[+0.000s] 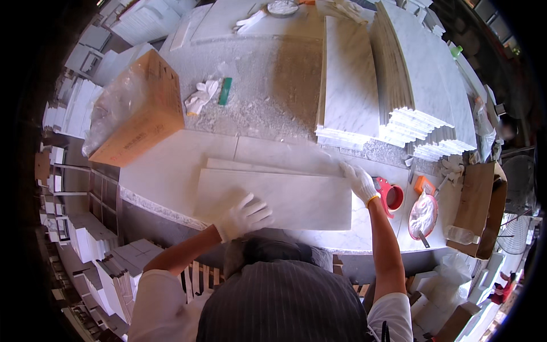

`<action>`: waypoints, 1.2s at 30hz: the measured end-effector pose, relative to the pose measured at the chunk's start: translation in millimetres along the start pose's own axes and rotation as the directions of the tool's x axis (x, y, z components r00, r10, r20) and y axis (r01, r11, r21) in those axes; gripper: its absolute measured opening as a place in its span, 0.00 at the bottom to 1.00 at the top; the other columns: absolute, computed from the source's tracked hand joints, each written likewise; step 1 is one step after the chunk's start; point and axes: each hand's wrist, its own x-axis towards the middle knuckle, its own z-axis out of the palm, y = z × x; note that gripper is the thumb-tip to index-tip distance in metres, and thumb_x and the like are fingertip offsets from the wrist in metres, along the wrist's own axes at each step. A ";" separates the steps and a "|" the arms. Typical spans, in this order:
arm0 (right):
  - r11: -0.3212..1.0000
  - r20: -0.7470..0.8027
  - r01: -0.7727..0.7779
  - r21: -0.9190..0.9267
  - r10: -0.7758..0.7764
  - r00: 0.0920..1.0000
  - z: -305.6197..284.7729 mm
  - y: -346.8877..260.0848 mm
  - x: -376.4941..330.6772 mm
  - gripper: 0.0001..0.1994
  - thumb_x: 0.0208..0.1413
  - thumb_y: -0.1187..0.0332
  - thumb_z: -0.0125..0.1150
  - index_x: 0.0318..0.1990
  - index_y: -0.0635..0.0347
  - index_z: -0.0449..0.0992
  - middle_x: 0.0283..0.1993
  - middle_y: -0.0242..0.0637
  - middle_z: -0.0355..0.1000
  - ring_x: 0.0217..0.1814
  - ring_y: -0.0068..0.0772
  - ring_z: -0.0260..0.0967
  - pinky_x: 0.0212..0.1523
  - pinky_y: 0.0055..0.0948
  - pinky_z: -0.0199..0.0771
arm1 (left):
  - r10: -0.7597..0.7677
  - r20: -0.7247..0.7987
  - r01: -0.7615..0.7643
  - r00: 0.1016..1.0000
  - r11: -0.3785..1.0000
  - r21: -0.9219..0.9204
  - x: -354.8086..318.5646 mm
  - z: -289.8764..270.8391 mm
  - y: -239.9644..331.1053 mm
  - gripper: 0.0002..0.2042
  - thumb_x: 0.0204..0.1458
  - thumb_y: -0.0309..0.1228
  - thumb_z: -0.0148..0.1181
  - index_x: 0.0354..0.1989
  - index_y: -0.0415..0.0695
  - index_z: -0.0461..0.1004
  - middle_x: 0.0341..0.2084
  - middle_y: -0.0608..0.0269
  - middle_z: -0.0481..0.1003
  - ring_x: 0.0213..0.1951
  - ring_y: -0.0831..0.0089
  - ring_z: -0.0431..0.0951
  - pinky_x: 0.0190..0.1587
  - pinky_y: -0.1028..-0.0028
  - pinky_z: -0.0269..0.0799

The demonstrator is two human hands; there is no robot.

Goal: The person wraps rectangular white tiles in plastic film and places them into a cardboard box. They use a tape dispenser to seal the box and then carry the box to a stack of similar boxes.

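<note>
A pale marble slab (pixel 279 202) lies flat in front of me on the bench, over a second slab (pixel 239 166) whose far edge sticks out at a slight angle. My left hand (pixel 245 218), in a white knitted glove, rests on the near edge of the top slab with its fingers spread. At the far right corner, my right hand (pixel 360 182), also gloved, lies against the slabs with its fingers stretched out; its fingertips are partly blurred. Just right of that hand sits a red tape dispenser (pixel 390 196).
Tall marble stacks (pixel 350 74) stand at the back right. An open cardboard box (pixel 142 114) with plastic lies at the left. White gloves (pixel 201 97) and a green block (pixel 225 91) lie on the dusty surface. A bowl of white paste (pixel 423 215) and another carton (pixel 478 208) are at the right.
</note>
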 end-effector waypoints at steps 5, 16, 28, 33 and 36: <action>0.995 -0.083 -0.042 -0.091 0.034 0.996 0.8 -4.0 -4.7 0.23 0.65 0.52 0.40 0.54 0.52 0.76 0.51 0.51 0.74 0.56 0.58 0.67 0.59 0.44 0.64 | 0.044 0.007 -0.044 0.999 0.999 -0.002 6.2 14.1 -3.7 0.14 0.52 0.35 0.53 0.47 0.57 0.73 0.49 0.71 0.70 0.56 0.71 0.68 0.60 0.59 0.63; 0.998 -0.105 -0.007 -0.069 0.000 0.994 5.1 -10.0 -5.6 0.21 0.63 0.53 0.45 0.57 0.51 0.75 0.48 0.57 0.72 0.54 0.61 0.67 0.57 0.46 0.65 | 0.182 -0.058 -0.184 0.982 0.982 -0.035 5.3 25.2 -28.2 0.15 0.49 0.36 0.55 0.48 0.55 0.73 0.50 0.70 0.70 0.57 0.66 0.67 0.63 0.58 0.62; 0.991 -0.191 0.043 -0.130 -0.067 0.979 16.6 -3.4 -9.3 0.21 0.64 0.54 0.46 0.57 0.49 0.75 0.53 0.54 0.73 0.56 0.61 0.66 0.62 0.48 0.62 | -0.560 -0.143 0.561 0.816 0.827 -0.034 -22.4 27.9 -36.3 0.28 0.56 0.47 0.57 0.63 0.49 0.66 0.66 0.52 0.60 0.68 0.56 0.56 0.69 0.53 0.49; 0.990 -0.169 0.004 -0.138 -0.027 0.985 15.0 -12.4 -12.7 0.21 0.64 0.53 0.45 0.59 0.48 0.74 0.51 0.52 0.74 0.58 0.65 0.64 0.62 0.49 0.60 | -0.991 0.022 0.847 0.132 0.101 -0.521 -63.1 50.8 -53.8 0.33 0.58 0.41 0.57 0.68 0.37 0.55 0.67 0.44 0.56 0.67 0.51 0.57 0.69 0.61 0.51; 0.983 -0.177 -0.001 -0.185 -0.032 0.984 14.7 -19.7 -15.9 0.22 0.64 0.52 0.45 0.60 0.48 0.72 0.50 0.54 0.74 0.55 0.64 0.65 0.60 0.50 0.62 | -0.991 0.094 0.799 0.099 0.023 -0.601 -64.2 53.8 -53.3 0.35 0.57 0.40 0.58 0.68 0.35 0.54 0.67 0.44 0.58 0.67 0.53 0.59 0.67 0.63 0.53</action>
